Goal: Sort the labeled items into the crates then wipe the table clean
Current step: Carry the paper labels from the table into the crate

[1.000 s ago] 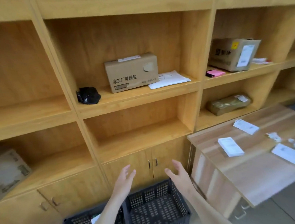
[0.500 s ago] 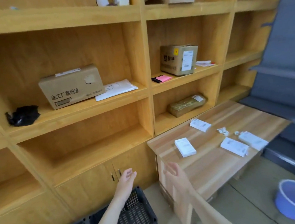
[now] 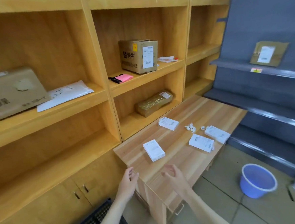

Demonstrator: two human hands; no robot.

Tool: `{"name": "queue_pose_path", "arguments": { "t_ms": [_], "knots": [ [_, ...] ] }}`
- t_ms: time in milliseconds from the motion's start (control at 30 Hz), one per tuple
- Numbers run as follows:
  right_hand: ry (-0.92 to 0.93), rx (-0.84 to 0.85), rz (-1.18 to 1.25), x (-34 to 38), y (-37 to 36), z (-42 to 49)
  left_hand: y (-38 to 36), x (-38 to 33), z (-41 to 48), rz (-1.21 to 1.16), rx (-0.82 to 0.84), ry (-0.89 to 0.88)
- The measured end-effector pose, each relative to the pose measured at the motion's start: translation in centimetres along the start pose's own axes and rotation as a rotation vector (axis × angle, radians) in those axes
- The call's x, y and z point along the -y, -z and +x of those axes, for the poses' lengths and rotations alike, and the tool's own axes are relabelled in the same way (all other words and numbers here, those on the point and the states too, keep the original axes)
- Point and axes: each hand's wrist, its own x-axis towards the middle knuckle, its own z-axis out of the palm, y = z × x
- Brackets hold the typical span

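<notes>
Several white labeled boxes lie on the wooden table (image 3: 212, 110): the nearest box (image 3: 153, 150), a far box (image 3: 168, 123), and two on the right (image 3: 201, 143) (image 3: 217, 134). Crumpled paper scraps (image 3: 190, 127) lie between them. My left hand (image 3: 129, 180) hovers at the table's near corner, fingers loosely apart, empty. My right hand (image 3: 172, 174) is over the near table edge, fingers curled but apart, holding nothing. A black crate (image 3: 97, 222) shows at the bottom, under my left forearm.
Wooden shelving holds a cardboard box (image 3: 138, 56), a pink item (image 3: 124, 77), a taped brown parcel (image 3: 154, 102), a white mailer (image 3: 67, 94) and a long carton (image 3: 9, 92). A blue plastic basin (image 3: 257, 180) stands on the floor right. Grey shelves (image 3: 265, 92) carry a flat parcel (image 3: 269, 53).
The view has swung right from the crates toward the table. Both hands have moved from above the black crate to the table's near corner, still empty.
</notes>
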Motion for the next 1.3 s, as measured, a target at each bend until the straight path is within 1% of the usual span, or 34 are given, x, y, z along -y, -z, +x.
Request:
{"name": "queue_pose_path", "arguments": {
  "t_ms": [33,67,100,167,333,533,767,867,1033,1167,1233,1300],
  "knots": [
    [-0.021,-0.029,-0.006,-1.2,1.8,1.9,-2.2,-0.5,2.1,-0.005,0.021,-0.001],
    [-0.035,-0.035,-0.002,-1.1,2.1,1.9,-2.6,-0.4,2.5,0.010,0.032,-0.002],
    [-0.038,-0.047,-0.001,-1.6,3.6,4.5,-4.5,-0.8,5.4,0.012,0.053,-0.009],
    [-0.058,-0.053,-0.019,-1.8,5.1,7.1,-6.3,-1.4,8.3,0.009,0.052,0.001],
    [-0.083,-0.049,-0.053,-1.8,7.0,12.2,-9.1,-2.5,13.7,-0.037,0.037,0.023],
    [-0.119,-0.063,-0.099,-1.7,9.6,16.9,-12.1,-3.6,18.9,-0.099,0.056,-0.008],
    [-0.160,-0.119,-0.072,-3.3,14.2,20.7,-16.7,-5.2,22.8,-0.134,0.134,-0.008],
    [-0.173,-0.144,-0.067,-3.7,16.5,21.9,-19.0,-6.4,24.1,-0.132,0.135,-0.003],
    [-0.198,-0.169,-0.049,-5.6,20.8,24.3,-23.6,-7.6,26.0,-0.062,0.147,0.023],
    [-0.242,-0.130,-0.005,-7.7,24.5,26.8,-27.6,-8.5,28.2,-0.021,0.138,0.063],
    [-0.267,-0.108,0.013,-9.1,27.5,28.4,-30.9,-9.2,29.4,-0.003,0.126,0.090],
    [-0.278,-0.118,0.012,-10.3,29.5,30.0,-33.1,-9.4,30.5,0.002,0.122,0.113]
  ]
}}
